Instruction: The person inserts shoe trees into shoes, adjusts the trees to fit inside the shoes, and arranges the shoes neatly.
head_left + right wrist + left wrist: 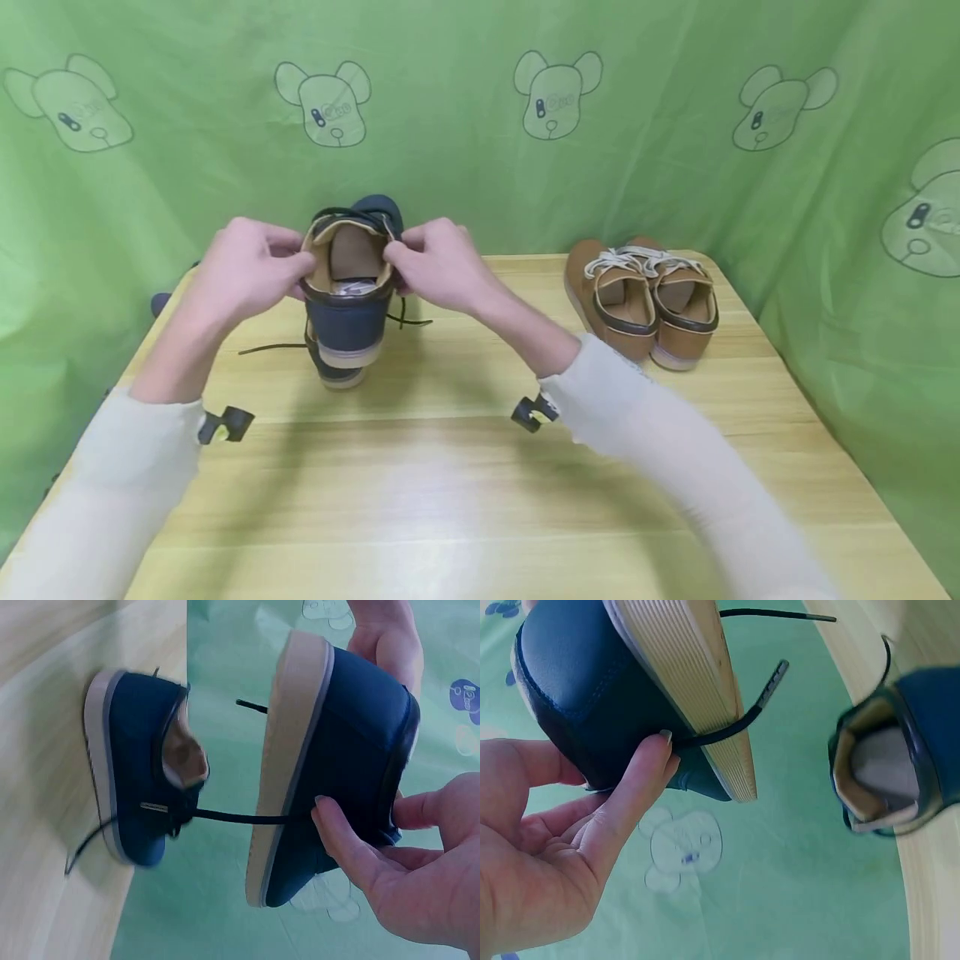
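Observation:
A navy lace-up shoe (347, 323) is held up above the table, its heel toward me and its tan lining showing. My left hand (251, 271) pinches the left side of its collar; in the left wrist view the thumb (641, 772) presses the outer side near a black lace (727, 733). On the opposite side of the collar my right hand (442, 265) pinches the rim. A second navy shoe (139, 750) rests on the table beneath, mostly hidden by the raised one in the head view. Something pale lies inside the raised shoe, too small to identify.
A pair of brown shoes (618, 317) with white laces (637, 262) stands at the back right of the wooden table (450, 467). Green curtain (465, 167) with mouse-like faces hangs behind and at the sides. A dark blue object (160, 303) shows past the left table edge.

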